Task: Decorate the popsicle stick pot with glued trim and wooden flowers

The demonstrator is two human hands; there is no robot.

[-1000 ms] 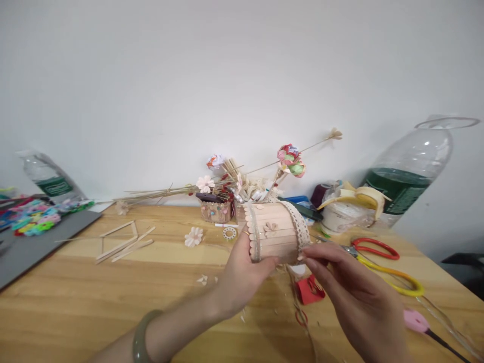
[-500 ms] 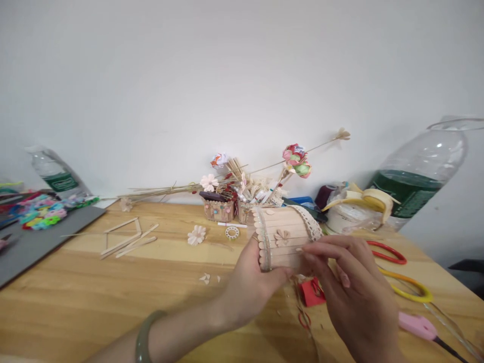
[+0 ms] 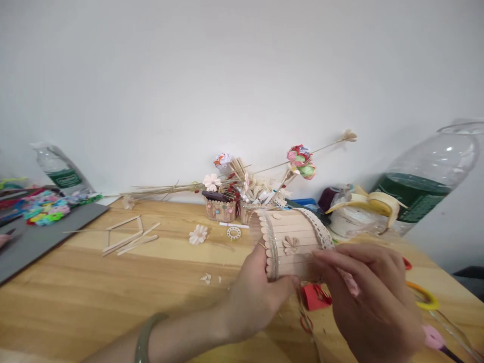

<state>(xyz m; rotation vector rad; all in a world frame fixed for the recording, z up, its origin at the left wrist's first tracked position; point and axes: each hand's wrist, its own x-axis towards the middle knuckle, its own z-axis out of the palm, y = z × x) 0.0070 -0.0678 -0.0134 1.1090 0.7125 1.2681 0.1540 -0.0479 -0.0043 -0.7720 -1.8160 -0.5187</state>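
Our hands meet at one piece: our left hand (image 3: 249,295) clamps the scalloped end, thumb in front, while our right hand (image 3: 374,297) touches the slats, its fingertips overlapping so that we cannot tell whether they close on anything. Beneath them spreads the wooden counter (image 3: 113,297), and the large bottle (image 3: 419,181) leans at its far right. Between our hands, raised above the wood and lying on its side, is the slatted cylinder (image 3: 300,234), with lace trim (image 3: 319,231) around the end nearer our right hand. Well behind it sits the dotted stick box (image 3: 220,209). Left of the cylinder lie the pale flower (image 3: 198,234) and, smaller, the white ring (image 3: 233,233). Just beside our right fingertips is the petal ornament (image 3: 290,245), stuck flat on the slats. What has changed is the right hand: a second ago it was at the lace edge, and now it is in on the slats. That puts our contact on the cylinder's side, close to the ornament, instead of on its trim.
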